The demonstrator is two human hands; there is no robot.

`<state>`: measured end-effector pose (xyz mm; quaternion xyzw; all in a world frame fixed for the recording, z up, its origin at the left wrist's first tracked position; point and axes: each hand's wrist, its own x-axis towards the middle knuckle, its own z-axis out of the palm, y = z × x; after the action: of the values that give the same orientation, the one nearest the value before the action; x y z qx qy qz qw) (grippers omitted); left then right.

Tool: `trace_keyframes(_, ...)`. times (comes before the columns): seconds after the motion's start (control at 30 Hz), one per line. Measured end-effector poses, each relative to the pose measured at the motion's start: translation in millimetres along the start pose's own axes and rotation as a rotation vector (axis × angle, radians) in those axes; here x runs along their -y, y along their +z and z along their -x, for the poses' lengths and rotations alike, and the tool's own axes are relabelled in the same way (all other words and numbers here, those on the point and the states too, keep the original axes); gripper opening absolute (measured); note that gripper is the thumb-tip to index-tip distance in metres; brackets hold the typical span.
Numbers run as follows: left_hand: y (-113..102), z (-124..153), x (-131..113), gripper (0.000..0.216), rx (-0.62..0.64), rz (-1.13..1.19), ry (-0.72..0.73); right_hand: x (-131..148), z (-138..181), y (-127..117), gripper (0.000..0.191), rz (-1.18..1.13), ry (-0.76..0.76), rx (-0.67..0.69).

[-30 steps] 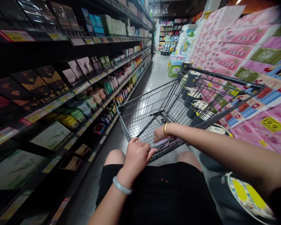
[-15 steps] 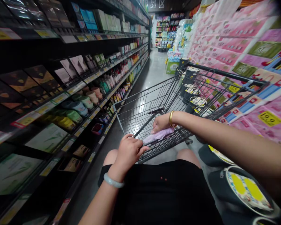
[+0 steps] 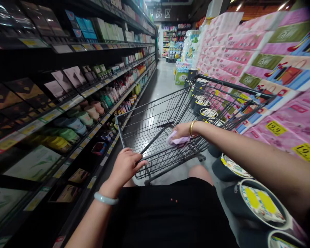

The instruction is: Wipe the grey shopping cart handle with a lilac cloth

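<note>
A dark wire shopping cart [image 3: 155, 106] stands at an angle in front of my knees. My left hand [image 3: 127, 164], with a pale bangle at the wrist, is closed over the near corner of its top rim. My right hand [image 3: 180, 131], wearing a gold bangle, reaches over the near side of the basket. It grips a crumpled light-purple cloth [image 3: 182, 140], which lies by the wire side. The right fingertips are partly hidden by the cloth. No goods show inside the basket.
Shelves [image 3: 74, 96] of boxed and bottled goods line the left. On the right rise stacked pink tissue packs [image 3: 237, 41], with dark round tubs [image 3: 263, 203] along their foot. A grey floor aisle [image 3: 165, 75] runs ahead to more shelves.
My right hand has drawn the cloth back from the left end of the near side and bunched it. My left hand stays on the rim. The whole view has shifted a little.
</note>
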<state>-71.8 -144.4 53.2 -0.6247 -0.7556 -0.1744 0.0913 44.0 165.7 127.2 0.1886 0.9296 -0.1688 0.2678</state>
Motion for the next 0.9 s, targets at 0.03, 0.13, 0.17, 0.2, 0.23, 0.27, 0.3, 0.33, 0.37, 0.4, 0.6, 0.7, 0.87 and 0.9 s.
trace_keyframes(0.03, -1.8, -0.7, 4.2, 0.046, 0.011, -0.007, -0.003, 0.6, -0.2, 0.3, 0.04, -0.055, -0.039, -0.004)
trace_keyframes(0.13, -8.5, -0.4, 10.2, 0.041, 0.05, -0.04, -0.035, -11.2, 1.9, -5.9, 0.036, 0.024, -0.002, -0.06)
trace_keyframes(0.17, -10.7, -0.3, 8.4, 0.037, 0.048, -0.064, -0.063, -17.7, 4.0, -9.3, 0.033, 0.094, 0.049, -0.081)
trace_keyframes(0.2, -12.4, -0.9, 4.5, 0.034, 0.035, -0.093, -0.096, -23.4, 7.0, -12.4, 0.031, 0.151, 0.106, -0.101)
trace_keyframes(0.23, -13.5, -2.7, -1.4, 0.032, 0.017, -0.123, -0.132, -27.2, 10.7, -14.5, 0.03, 0.184, 0.152, -0.126)
trace_keyframes(0.27, -13.8, -6.1, -9.1, 0.033, 0.0, -0.144, -0.164, -28.0, 15.1, -15.2, 0.031, 0.194, 0.173, -0.167)
trace_keyframes(0.3, -13.2, -11.3, -18.0, 0.036, -0.01, -0.151, -0.189, -25.5, 19.9, -14.1, 0.033, 0.194, 0.169, -0.217)
trace_keyframes(0.33, -11.9, -18.3, -27.4, 0.039, -0.008, -0.141, -0.203, -20.0, 25.0, -11.5, 0.035, 0.183, 0.139, -0.273)
trace_keyframes(0.37, -9.9, -26.7, -36.6, 0.041, 0.006, -0.116, -0.206, -12.8, 30.0, -7.6, 0.037, 0.166, 0.086, -0.331)
trace_keyframes(0.4, -7.5, -36.1, -45.2, 0.042, 0.026, -0.089, -0.206, -5.3, 34.9, -2.8, 0.039, 0.146, 0.022, -0.386)
trace_keyframes(0.6, 6.2, -76.3, -69.1, 0.047, 0.206, -0.085, -0.236, -28.9, 58.7, 29.6, 0.031, 0.117, -0.032, -0.702)
trace_keyframes(0.7, 9.7, -76.9, -68.5, 0.055, 0.281, -0.151, -0.3, -65.1, 67.3, 55.0, 0.03, 0.039, 0.12, -0.986)
trace_keyframes(0.87, 10.9, -73.1, -66.3, 0.056, 0.267, -0.194, -0.292, -71.0, 72.3, 108.9, 0.031, -0.017, -0.048, -1.289)
trace_keyframes(0.9, 10.7, -73.2, -66.3, 0.056, 0.268, -0.199, -0.29, -72.8, 71.6, 114.8, 0.032, -0.008, -0.12, -1.284)
